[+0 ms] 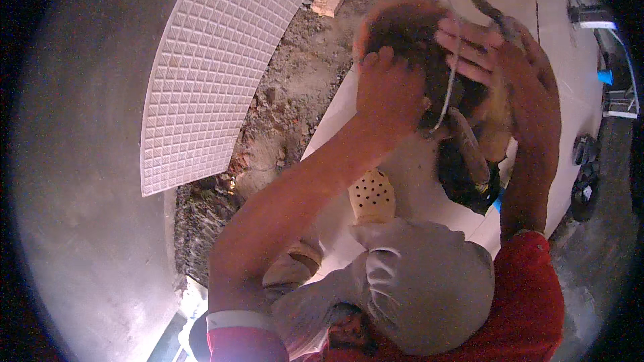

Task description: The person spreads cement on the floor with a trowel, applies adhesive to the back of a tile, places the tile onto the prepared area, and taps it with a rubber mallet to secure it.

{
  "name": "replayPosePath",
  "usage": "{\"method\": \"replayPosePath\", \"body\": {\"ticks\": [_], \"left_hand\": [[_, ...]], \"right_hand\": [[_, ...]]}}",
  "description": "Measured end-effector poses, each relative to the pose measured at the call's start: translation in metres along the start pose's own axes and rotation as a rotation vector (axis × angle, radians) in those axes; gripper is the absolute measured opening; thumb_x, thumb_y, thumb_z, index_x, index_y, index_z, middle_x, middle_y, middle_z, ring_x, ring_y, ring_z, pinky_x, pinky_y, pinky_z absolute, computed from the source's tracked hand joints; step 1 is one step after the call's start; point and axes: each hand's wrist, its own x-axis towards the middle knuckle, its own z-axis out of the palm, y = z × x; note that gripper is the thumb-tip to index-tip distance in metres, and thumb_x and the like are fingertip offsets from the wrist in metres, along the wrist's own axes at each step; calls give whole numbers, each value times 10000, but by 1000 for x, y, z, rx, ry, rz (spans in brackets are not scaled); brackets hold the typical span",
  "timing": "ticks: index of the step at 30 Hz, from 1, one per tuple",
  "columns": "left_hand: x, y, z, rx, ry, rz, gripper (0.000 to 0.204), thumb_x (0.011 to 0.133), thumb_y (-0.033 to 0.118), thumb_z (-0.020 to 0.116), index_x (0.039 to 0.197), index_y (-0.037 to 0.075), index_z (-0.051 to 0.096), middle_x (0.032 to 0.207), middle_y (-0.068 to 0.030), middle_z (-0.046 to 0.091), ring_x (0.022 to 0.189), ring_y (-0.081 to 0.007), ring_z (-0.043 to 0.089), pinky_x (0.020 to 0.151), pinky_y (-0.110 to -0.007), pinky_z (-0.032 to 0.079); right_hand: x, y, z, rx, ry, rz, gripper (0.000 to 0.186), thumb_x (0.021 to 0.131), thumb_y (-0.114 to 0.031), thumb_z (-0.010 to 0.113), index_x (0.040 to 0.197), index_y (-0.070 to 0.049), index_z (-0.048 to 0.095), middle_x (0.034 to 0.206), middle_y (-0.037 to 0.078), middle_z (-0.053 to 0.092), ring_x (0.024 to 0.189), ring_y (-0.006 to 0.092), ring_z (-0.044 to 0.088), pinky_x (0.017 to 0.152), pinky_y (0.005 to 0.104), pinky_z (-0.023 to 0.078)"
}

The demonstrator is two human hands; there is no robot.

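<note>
My left hand [392, 90] is closed, its fingers curled at the near side of a round orange-brown container [365, 23] with a dark inside. What it grips is hidden behind the hand. My right hand [493, 57] is raised at the container's right, fingers stretched and apart, slightly blurred, with nothing seen in it. A thin pale curved rod [455, 60], like a bucket handle, passes in front of its fingertips. Below my right hand, a tool with a worn wooden handle [471, 147] lies over a black container with a ragged edge [463, 194].
A large tile [215, 80] with a gridded face lies at the left, beside rubble and soil [295, 87]. A broken chunk [329, 1] sits at the far end. Pale floor tiles [412, 161] run beneath the containers. Dark footwear [585, 191] is at the right.
</note>
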Motion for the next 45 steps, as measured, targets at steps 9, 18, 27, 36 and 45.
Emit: {"method": "replayPosePath", "body": {"ticks": [9,18,27,36,45], "left_hand": [[29,-7,-8,48,-212,-19,187,829,229,710,881,71,794,909,-154,783,909,-343,755,801,-461,609],[8,-88,-63,-695,-120,-94,270,936,258,641,1013,29,763,892,-105,763,643,-176,682,621,-393,558],[-73,-85,-122,-1273,143,-435,387,1039,281,544,1312,32,658,1155,-91,713,949,-178,665,824,-357,544],[-26,-47,-57,-1202,339,-235,471,1034,214,597,1425,-42,544,1364,-140,633,1246,-217,593,1073,-363,470],[-37,-62,1,-1483,285,-412,551,1051,236,598,1495,-61,461,1318,-115,636,1146,-176,604,978,-316,493]], "right_hand": [[7,234,-210,-1056,307,223,543,966,-390,656,1320,14,578,1168,177,693,917,327,693,792,420,562],[-38,294,-207,-1140,346,275,450,1000,-314,603,1337,-15,600,1227,227,677,1078,405,672,938,465,541],[-73,53,-23,-1201,-27,-130,452,965,-125,582,1416,-95,573,1379,202,584,1263,375,566,1067,479,467],[-78,29,18,-1356,-70,-22,368,934,-201,645,1229,16,609,1222,261,619,1171,440,612,965,553,514],[-46,29,-12,-1738,-522,362,415,854,-235,742,1155,23,621,899,219,706,889,396,716,782,501,576]]}}
